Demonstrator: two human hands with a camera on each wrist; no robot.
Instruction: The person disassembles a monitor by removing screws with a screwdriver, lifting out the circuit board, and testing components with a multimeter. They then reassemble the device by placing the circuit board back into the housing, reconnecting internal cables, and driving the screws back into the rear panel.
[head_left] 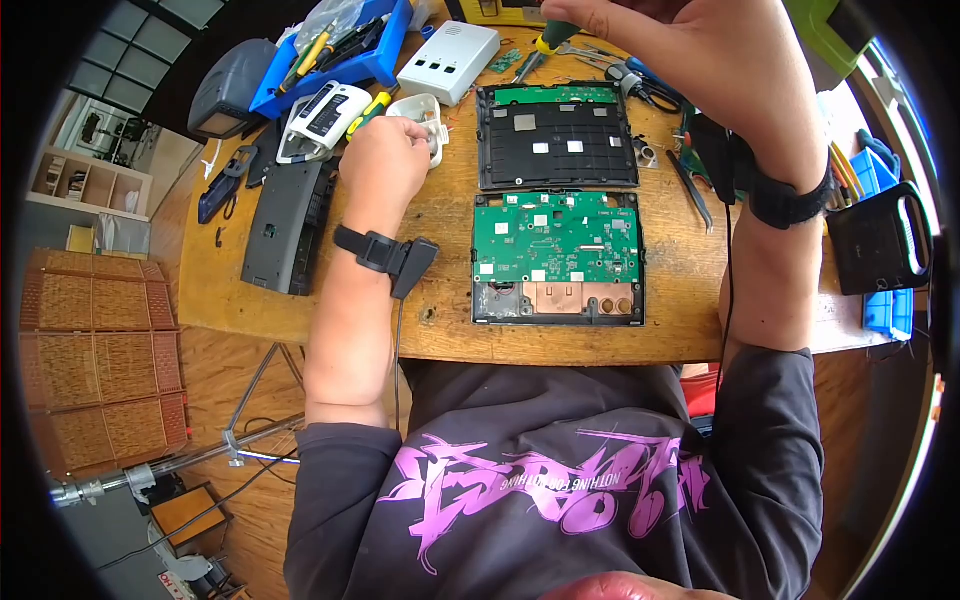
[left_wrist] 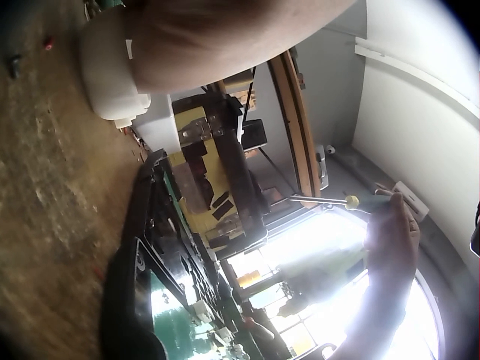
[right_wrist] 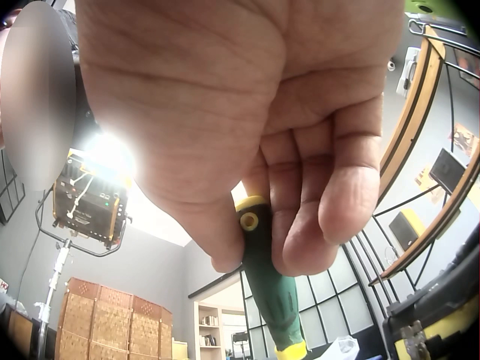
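Observation:
My right hand (head_left: pixel 690 45) is raised over the back of the table and grips the green and yellow handle of a screwdriver (head_left: pixel 560 32). In the right wrist view, thumb and fingers close round that handle (right_wrist: pixel 271 277); in the left wrist view its shaft (left_wrist: pixel 319 199) is in the air. My left hand (head_left: pixel 385 160) has its bent fingers at a small white plastic dish (head_left: pixel 436 118); I cannot tell whether they pinch anything. In front of me lies an opened device with a green circuit board (head_left: pixel 555 240). Behind it sits a black cover panel (head_left: pixel 560 150).
Left of the board lie a black casing (head_left: pixel 290 230) and a white device (head_left: pixel 325 120). A blue bin (head_left: pixel 375 65) of tools and a white box (head_left: pixel 450 60) stand farther back. Pliers (head_left: pixel 692 190) and a black case (head_left: pixel 880 240) are on the right.

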